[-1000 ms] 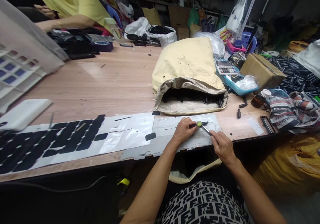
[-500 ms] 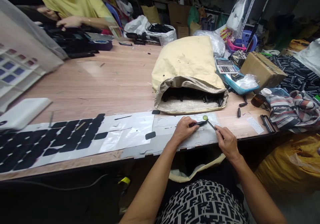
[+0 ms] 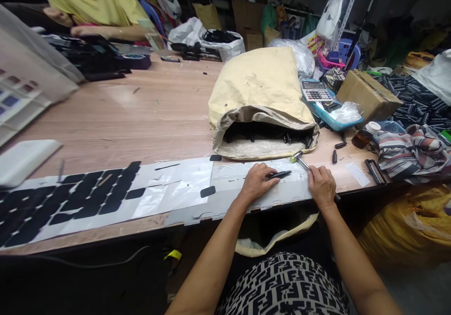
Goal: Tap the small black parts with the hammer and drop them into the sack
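Observation:
My left hand (image 3: 258, 182) is closed on a slim black piece (image 3: 282, 174) that tapers to a point; its exact kind is unclear. It lies low over the grey board (image 3: 229, 197) at the table's front edge. My right hand (image 3: 321, 185) grips a small mallet (image 3: 304, 163) by its metal handle. The yellow-green and metal head is raised just behind the black piece, apart from it. Behind both hands, a cream sack (image 3: 260, 75) lies with its mouth facing me, and dark pieces show inside.
White sheet with black rounded patches (image 3: 116, 188) lies left. A calculator (image 3: 314, 90) rests on a blue basket (image 3: 331, 118); a carton (image 3: 368, 96), bottle (image 3: 362, 135) and checked cloth (image 3: 401, 153) stand right. A co-worker in a yellow top (image 3: 102, 5) sits across the table.
The mallet head has lifted off the black piece's tip and tilted over, with my right hand turned and shifted slightly right. My left hand still holds the black piece.

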The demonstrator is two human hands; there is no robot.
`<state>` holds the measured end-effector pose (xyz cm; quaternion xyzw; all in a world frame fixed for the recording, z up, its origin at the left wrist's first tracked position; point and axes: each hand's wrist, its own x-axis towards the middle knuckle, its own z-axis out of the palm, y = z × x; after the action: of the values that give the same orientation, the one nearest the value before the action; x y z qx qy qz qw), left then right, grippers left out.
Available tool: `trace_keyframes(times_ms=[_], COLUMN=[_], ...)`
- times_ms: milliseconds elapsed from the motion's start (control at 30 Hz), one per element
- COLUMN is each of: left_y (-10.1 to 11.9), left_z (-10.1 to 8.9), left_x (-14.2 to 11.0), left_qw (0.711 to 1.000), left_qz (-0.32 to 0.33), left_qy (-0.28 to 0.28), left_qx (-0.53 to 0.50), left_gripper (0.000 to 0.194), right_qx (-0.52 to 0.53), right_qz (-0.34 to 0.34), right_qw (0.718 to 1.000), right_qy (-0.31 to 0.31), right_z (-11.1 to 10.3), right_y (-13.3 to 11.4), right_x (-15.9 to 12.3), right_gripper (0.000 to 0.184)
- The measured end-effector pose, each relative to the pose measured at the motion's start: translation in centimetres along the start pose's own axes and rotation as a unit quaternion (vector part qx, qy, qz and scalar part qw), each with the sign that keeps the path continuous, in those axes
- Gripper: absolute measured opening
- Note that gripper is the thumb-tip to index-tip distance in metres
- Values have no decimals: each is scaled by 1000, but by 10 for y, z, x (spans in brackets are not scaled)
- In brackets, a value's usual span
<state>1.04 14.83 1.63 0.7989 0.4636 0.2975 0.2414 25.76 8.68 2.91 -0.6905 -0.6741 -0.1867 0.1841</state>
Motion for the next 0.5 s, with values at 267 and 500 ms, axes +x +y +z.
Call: trace_keyframes(times_ms=[267,500], left_y=[33,48], left_z=[-8,1], left_x=[-59,-111], left_qw=[995,989], left_qz=[93,119], left_qy=[-26,-60], left_qx=[-21,61], left_gripper=[13,25], right_qx=[8,8], right_qz=[-1,-5], right_qw=[1000,1000], right_qy=[-4,7], right_z=[-1,-1], right_y=[-1,-1], right_x=[0,0], right_gripper=[27,27])
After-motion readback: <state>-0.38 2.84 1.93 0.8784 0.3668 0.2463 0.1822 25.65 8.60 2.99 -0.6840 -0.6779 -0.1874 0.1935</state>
